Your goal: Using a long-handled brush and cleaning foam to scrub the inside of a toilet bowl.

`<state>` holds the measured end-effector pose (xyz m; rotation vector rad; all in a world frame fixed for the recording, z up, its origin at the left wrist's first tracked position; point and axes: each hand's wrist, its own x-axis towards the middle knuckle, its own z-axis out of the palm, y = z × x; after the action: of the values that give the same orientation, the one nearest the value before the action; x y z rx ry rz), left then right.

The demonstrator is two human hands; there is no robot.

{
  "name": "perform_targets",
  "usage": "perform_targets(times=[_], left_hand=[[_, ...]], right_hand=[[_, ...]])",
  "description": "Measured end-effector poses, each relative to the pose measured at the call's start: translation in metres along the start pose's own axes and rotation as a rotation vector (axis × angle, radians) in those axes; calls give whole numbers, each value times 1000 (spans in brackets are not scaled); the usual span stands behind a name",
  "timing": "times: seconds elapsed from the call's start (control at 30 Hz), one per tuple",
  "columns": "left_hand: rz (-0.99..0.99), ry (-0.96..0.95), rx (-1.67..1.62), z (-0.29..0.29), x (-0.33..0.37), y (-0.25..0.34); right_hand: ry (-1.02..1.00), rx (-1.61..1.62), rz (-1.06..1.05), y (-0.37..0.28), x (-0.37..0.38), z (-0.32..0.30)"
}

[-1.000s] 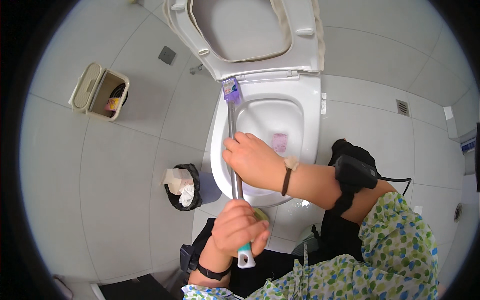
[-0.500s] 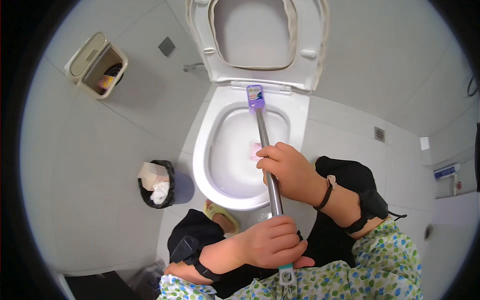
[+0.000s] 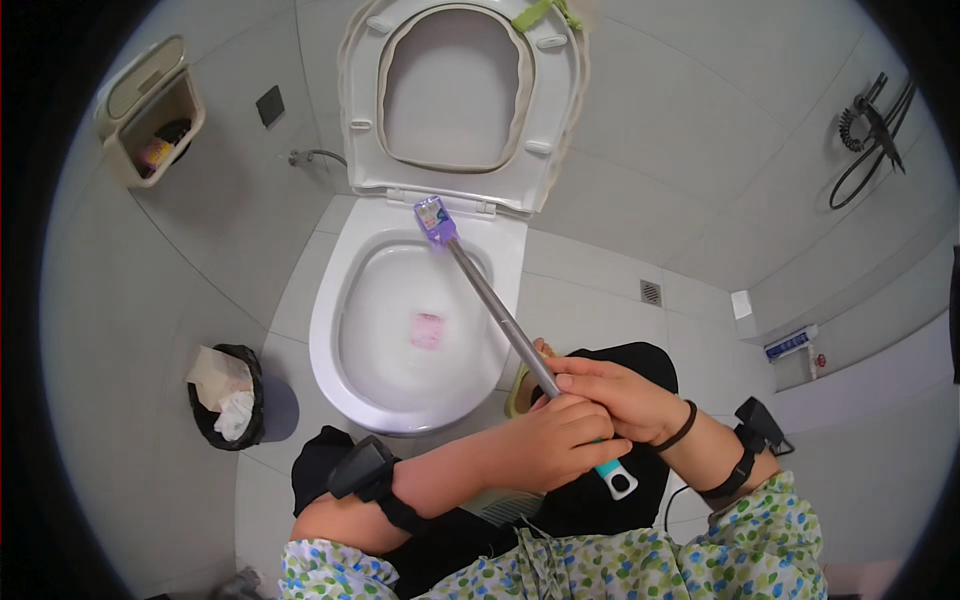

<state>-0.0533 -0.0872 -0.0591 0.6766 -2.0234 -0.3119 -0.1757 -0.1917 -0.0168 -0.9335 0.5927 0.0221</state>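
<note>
A long-handled toilet brush [image 3: 497,313] slants across the toilet, its metal shaft running down to a teal and white grip end. Its purple head [image 3: 434,219], which bears a label, lies at the back rim of the white toilet bowl [image 3: 330,372]. My left hand [image 3: 552,446] is closed around the lower shaft by the grip. Right beside it, my right hand [image 3: 622,398] is wrapped on the shaft just above; some of its fingers are hidden. A pink patch [image 3: 427,330] shows at the bottom of the bowl.
The seat and lid [image 3: 361,95] stand raised. A bin [image 3: 280,408] with a black liner and paper is at the left. An open beige wall box [image 3: 190,125] hangs further up. A shower hose [image 3: 858,135] is at the far right, and a floor drain [image 3: 651,292] lies right of the toilet.
My right hand has moved down the shaft to meet my left. The brush slants more, its grip end swung to the right. The view has shifted right.
</note>
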Motion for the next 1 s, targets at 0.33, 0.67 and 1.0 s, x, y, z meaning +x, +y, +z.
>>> perform_targets(times=[0.33,0.67,1.0], left_hand=[[39,102,98,6,-3,-20],[-177,114,251,-18,-42,-32],[-268,78,364,-37,-61,-30]], right_hand=[[382,-529,-67,-7,-10,-32],[681,-1615,-141,-28,-56,-89],[642,-2069,-384,-57,65,-44]])
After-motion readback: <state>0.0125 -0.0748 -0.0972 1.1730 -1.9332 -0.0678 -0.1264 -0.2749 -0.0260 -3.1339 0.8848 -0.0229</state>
